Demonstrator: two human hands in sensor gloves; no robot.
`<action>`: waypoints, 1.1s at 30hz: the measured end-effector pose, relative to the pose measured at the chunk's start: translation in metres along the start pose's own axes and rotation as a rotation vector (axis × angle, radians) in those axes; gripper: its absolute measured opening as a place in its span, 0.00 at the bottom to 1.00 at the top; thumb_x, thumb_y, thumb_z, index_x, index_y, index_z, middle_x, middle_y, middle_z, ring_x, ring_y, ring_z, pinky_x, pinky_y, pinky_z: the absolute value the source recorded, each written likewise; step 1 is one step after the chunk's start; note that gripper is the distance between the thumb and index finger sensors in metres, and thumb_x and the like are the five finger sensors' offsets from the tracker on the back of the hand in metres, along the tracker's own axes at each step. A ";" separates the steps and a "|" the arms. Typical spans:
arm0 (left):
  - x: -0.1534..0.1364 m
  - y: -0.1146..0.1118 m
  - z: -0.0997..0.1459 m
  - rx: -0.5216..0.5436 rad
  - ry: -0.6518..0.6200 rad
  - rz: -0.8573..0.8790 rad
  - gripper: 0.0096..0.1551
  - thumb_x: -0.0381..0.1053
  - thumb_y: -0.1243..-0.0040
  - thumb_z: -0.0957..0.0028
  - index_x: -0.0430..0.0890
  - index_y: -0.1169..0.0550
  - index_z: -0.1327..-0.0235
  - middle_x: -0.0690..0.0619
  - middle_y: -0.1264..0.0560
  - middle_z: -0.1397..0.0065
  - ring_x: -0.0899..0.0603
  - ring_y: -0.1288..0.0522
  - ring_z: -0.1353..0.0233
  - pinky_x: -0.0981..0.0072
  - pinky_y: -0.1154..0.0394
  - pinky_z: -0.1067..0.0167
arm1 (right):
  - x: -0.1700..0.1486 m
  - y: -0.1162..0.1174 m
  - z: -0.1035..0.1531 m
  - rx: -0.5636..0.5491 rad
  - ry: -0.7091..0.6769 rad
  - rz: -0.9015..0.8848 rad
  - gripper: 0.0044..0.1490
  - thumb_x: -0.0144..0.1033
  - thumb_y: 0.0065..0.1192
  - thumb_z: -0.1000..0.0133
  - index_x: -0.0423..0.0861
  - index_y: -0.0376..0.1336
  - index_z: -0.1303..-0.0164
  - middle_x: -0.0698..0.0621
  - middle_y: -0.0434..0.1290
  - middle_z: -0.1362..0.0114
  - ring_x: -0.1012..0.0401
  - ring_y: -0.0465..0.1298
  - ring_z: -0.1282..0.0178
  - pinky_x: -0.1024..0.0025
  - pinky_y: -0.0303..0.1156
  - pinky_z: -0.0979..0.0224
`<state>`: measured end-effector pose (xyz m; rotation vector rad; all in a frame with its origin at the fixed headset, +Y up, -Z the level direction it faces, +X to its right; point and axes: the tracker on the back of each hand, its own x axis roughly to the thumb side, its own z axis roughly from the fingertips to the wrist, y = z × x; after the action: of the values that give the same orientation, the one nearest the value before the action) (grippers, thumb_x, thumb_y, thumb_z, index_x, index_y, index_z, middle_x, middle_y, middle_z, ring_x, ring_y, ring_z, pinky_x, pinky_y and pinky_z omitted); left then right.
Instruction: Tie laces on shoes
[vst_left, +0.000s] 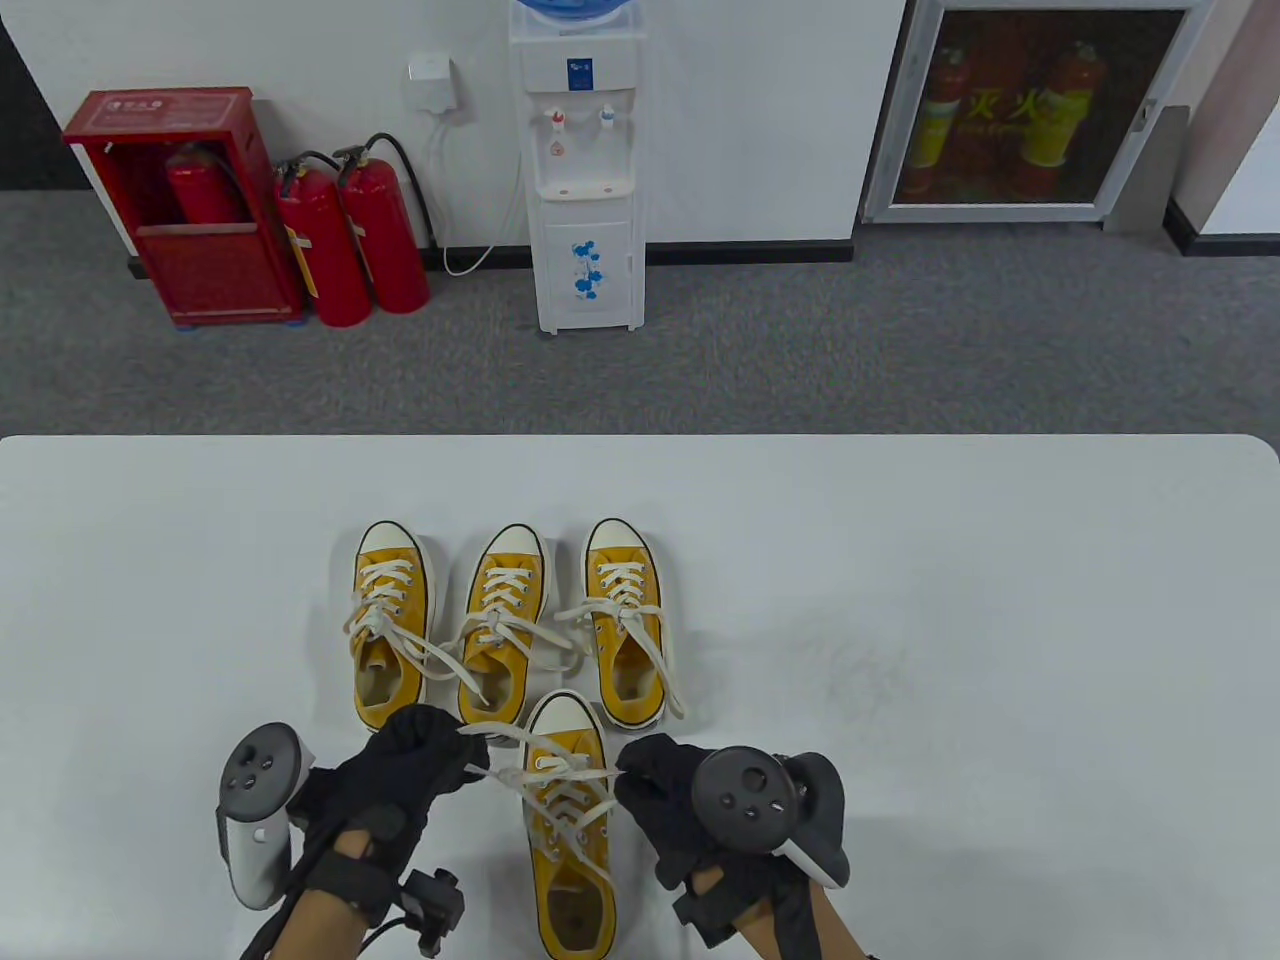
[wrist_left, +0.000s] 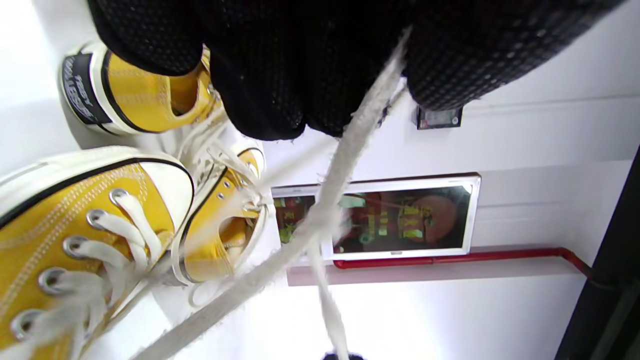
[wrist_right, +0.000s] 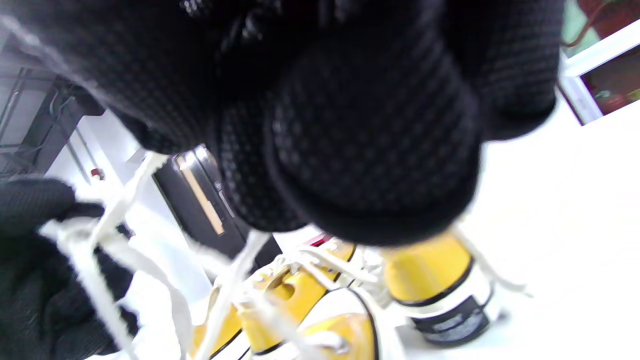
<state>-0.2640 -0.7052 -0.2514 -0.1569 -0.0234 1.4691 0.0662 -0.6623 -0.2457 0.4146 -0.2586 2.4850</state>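
A yellow canvas sneaker (vst_left: 570, 850) with white laces (vst_left: 545, 775) lies near the table's front edge, toe pointing away. My left hand (vst_left: 420, 760) grips one lace end on the shoe's left, and my right hand (vst_left: 655, 785) grips the other on its right. The laces stretch across the shoe between both hands. In the left wrist view a lace (wrist_left: 345, 165) runs out from between my curled fingers (wrist_left: 280, 75) past the sneaker (wrist_left: 75, 225). The right wrist view shows my fingers (wrist_right: 360, 150) close and blurred, with lace strands (wrist_right: 115, 250) below.
Three more yellow sneakers (vst_left: 392, 625) (vst_left: 503, 625) (vst_left: 628, 620) stand in a row just beyond, their loose laces trailing onto the white table (vst_left: 950, 620). Past the table's far edge are a water dispenser (vst_left: 585, 170) and red fire extinguishers (vst_left: 350, 240).
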 end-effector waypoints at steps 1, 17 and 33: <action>-0.001 0.003 0.001 0.017 0.006 -0.003 0.17 0.60 0.33 0.48 0.55 0.23 0.52 0.56 0.17 0.42 0.41 0.16 0.43 0.33 0.30 0.34 | -0.005 -0.003 0.001 -0.007 0.011 -0.003 0.25 0.52 0.75 0.54 0.48 0.79 0.53 0.56 0.87 0.62 0.63 0.87 0.75 0.55 0.81 0.52; -0.018 0.024 0.014 0.187 0.042 -0.385 0.12 0.62 0.33 0.48 0.54 0.20 0.63 0.57 0.14 0.48 0.42 0.14 0.47 0.34 0.27 0.37 | -0.087 -0.031 0.019 -0.049 0.233 0.064 0.27 0.63 0.73 0.57 0.51 0.82 0.68 0.59 0.86 0.75 0.64 0.83 0.85 0.57 0.82 0.55; -0.024 0.046 0.017 0.103 0.252 -0.676 0.10 0.60 0.33 0.48 0.53 0.20 0.65 0.56 0.15 0.44 0.39 0.15 0.44 0.33 0.30 0.34 | -0.138 -0.025 0.022 0.064 0.529 0.320 0.25 0.62 0.69 0.53 0.52 0.84 0.76 0.59 0.86 0.81 0.65 0.81 0.91 0.58 0.83 0.57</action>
<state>-0.3135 -0.7230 -0.2379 -0.2233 0.1873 0.7667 0.1924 -0.7217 -0.2713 -0.2888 -0.0282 2.8085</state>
